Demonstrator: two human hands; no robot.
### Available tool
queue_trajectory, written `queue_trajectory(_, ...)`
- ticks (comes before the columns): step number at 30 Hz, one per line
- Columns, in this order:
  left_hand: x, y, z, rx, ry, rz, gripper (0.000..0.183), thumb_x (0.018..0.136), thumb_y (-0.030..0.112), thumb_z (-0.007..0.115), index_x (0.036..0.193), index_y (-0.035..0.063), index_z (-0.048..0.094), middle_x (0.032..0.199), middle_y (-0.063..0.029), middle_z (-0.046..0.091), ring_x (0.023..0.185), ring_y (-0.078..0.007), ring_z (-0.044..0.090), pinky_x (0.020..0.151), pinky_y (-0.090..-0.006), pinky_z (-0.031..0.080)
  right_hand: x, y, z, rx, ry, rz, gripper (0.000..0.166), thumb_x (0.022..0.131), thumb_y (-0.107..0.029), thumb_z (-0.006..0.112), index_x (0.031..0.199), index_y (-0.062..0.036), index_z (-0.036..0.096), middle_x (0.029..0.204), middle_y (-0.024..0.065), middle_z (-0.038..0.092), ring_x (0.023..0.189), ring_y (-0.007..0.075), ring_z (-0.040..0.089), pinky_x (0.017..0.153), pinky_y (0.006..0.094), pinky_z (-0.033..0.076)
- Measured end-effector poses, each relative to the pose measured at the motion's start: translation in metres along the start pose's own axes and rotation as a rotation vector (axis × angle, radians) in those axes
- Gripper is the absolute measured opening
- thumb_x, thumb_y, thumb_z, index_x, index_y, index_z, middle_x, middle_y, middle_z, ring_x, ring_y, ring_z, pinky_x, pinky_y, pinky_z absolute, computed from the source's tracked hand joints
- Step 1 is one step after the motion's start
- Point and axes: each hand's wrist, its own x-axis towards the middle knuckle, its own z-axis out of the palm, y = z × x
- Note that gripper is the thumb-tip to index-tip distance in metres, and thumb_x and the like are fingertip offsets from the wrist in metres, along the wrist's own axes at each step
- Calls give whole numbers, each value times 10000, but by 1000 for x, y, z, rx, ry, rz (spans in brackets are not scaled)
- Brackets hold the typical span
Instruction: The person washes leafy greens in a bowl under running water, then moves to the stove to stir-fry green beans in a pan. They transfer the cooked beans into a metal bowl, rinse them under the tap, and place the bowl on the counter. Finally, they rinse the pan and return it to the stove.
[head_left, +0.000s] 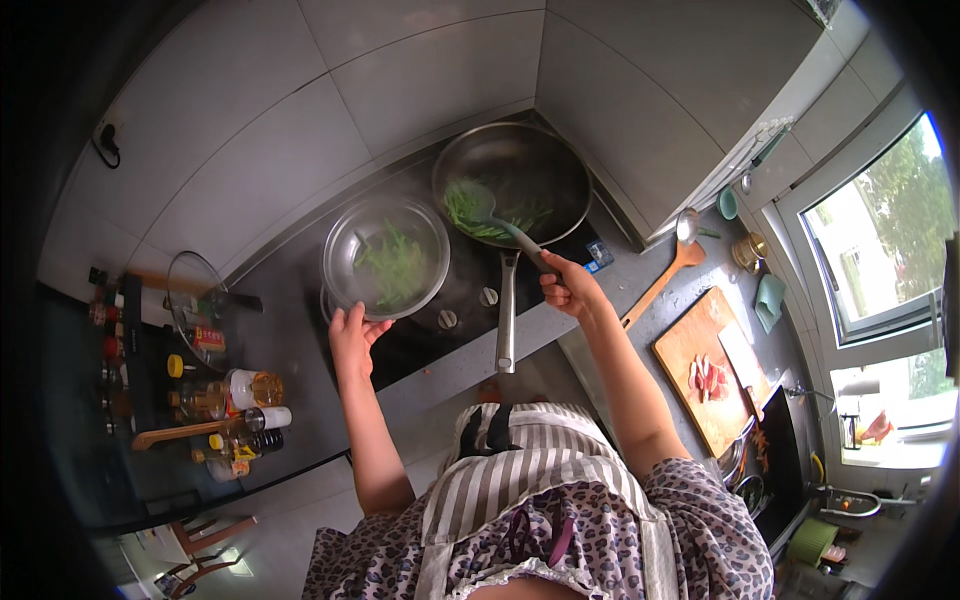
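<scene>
My left hand (355, 339) grips the near rim of a round metal bowl (332, 259), which holds cut green vegetables (394, 262) under a haze of steam. In my right hand (571, 283) is the handle of a grey-green cooking ladle (517, 234). The ladle's head is inside a dark wok (555, 169), at its left side, among green vegetable strips (466, 201). More strips lie on the wok's bottom. The wok sits on the black cooktop (409, 341), its metal handle (507, 315) pointing towards me. What supports the bowl underneath is mostly hidden.
On the right, a wooden cutting board (694, 405) bears sliced meat (707, 377) and a knife (739, 360). A wooden spatula (664, 277) lies between board and cooktop. Several bottles (255, 388) and a glass lid (196, 307) stand left. Tiled walls (442, 82) enclose the back.
</scene>
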Motion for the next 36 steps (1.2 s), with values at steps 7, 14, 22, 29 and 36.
queue_trajectory(7,27,3,34,17,-34,27,212,918,122,497,1016,-60,453,896,-177,612,689,-242,638,624,-310,558,-26,-6,9,-44,-6,-178,185,939,-321,501,844,-174,441,568,-34,366,365,37,213,332,198,147)
queue_trajectory(14,47,5,72,46,-65,63,183,921,129,483,906,-51,458,866,-183,612,659,-251,642,614,-318,573,-76,-5,-17,-64,67,-289,180,939,-346,504,883,-181,458,557,-43,355,380,32,216,349,194,161)
queue_trajectory(22,68,-13,105,73,-105,48,164,915,93,492,854,-43,424,832,-187,586,636,-261,625,610,-350,596,-97,4,-45,-31,134,-340,361,918,-322,549,1237,-158,507,582,-37,382,405,40,256,364,196,181)
queue_trajectory(29,77,-23,134,44,-159,46,155,912,78,488,818,-26,423,811,-178,586,636,-264,629,608,-361,599,-119,-8,15,-672,274,-690,401,881,-274,611,1255,-148,543,591,-40,430,453,83,446,393,239,336)
queue_trajectory(36,76,-35,138,-2,-179,-9,137,911,76,463,944,-56,482,838,-169,609,639,-242,641,589,-330,595,-119,11,25,-1753,641,-1240,464,825,-258,640,1269,-223,511,686,78,582,543,285,571,487,379,468)
